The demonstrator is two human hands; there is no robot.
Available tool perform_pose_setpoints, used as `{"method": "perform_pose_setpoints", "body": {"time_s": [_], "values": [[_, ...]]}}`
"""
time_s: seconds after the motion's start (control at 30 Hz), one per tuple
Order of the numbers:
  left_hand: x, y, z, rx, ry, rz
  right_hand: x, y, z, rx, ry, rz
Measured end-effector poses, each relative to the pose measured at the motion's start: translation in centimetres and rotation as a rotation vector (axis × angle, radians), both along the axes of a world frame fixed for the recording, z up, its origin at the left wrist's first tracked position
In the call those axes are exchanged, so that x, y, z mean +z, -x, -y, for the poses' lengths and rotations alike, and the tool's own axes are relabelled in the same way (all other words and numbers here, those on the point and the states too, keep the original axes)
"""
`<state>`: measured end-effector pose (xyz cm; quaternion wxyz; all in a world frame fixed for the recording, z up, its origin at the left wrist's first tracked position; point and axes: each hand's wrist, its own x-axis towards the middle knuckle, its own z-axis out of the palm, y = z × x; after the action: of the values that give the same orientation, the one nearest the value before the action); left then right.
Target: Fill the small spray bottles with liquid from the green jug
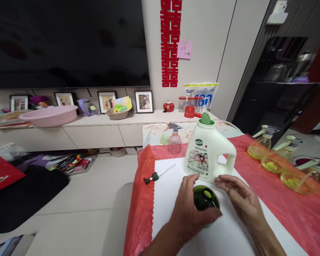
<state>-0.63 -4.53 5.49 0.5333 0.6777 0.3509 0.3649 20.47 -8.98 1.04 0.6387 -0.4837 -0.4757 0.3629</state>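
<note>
My left hand (pixel 183 206) is curved around a dark green bottle (pixel 201 199), thumb on its near side and fingers on its far left side. The bottle has an uncapped round neck. My right hand (pixel 241 201) is open beside the bottle, its fingertips close to the base of a cream detergent jug (pixel 210 151); whether they touch it I cannot tell. A green cap or spout (pixel 206 119) sits in the jug's mouth. Left of the bottle, a dark pump top (pixel 155 176) with a clear tube lies on the white sheet (pixel 168 209).
A pink clear spray bottle (pixel 174 142) stands left of the jug. Several yellowish spray bottles (pixel 273 161) line the right side on the red cover (pixel 290 199). A low cabinet (pixel 93 137) behind holds framed photos, a pink basin (pixel 52 115) and red-lidded jars (pixel 181 104).
</note>
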Motion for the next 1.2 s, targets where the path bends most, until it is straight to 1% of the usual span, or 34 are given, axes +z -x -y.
{"method": "perform_pose_setpoints", "body": {"time_s": [0.07,0.13,0.17,0.23,0.3,0.43,0.53,0.63,0.77,0.87,0.93,1.0,1.07,1.13,1.2], "values": [[-1.2,-0.7,0.5,-0.025,0.016,0.014,-0.1,-0.8,0.0,-0.200,-0.080,-0.012],[-2.3,-1.0,0.6,-0.010,0.009,0.001,0.2,-1.6,-0.1,-0.343,-0.114,-0.015],[-2.6,-1.0,0.6,-0.001,0.012,-0.013,0.5,-1.9,-0.1,-0.399,-0.115,-0.006],[-3.0,-0.9,0.6,0.005,0.044,-0.043,1.2,-2.6,-0.5,-0.467,-0.085,0.030],[-3.0,-0.7,0.5,-0.010,0.087,-0.067,2.1,-3.1,-1.2,-0.476,-0.036,0.082],[-2.8,-0.4,0.3,-0.054,0.125,-0.098,3.6,-3.9,-3.6,-0.403,0.036,0.183],[-2.9,-0.4,0.2,-0.066,0.114,-0.090,4.2,-4.4,-5.8,-0.352,0.085,0.223],[-3.0,-0.5,0.3,-0.055,0.091,-0.062,4.3,-4.4,-7.5,-0.345,0.130,0.248],[-3.1,-0.8,0.4,-0.014,0.063,-0.047,4.5,-3.9,-8.5,-0.404,0.183,0.273],[-3.1,-0.8,0.4,0.021,0.049,-0.030,4.8,-3.7,-8.4,-0.495,0.199,0.271],[-3.1,-0.8,0.3,0.029,0.044,-0.020,5.4,-4.0,-8.1,-0.551,0.192,0.259],[-2.9,-0.7,0.3,0.034,0.047,-0.019,6.4,-4.7,-7.4,-0.606,0.181,0.241],[-2.8,-0.6,0.3,0.046,0.059,-0.034,8.2,-5.5,-6.3,-0.665,0.166,0.229],[-2.8,-0.6,0.3,0.065,0.068,-0.051,10.6,-6.1,-4.7,-0.734,0.151,0.240],[-2.9,-0.6,0.3,0.086,0.066,-0.057,13.1,-6.2,-2.7,-0.818,0.171,0.292]]}}
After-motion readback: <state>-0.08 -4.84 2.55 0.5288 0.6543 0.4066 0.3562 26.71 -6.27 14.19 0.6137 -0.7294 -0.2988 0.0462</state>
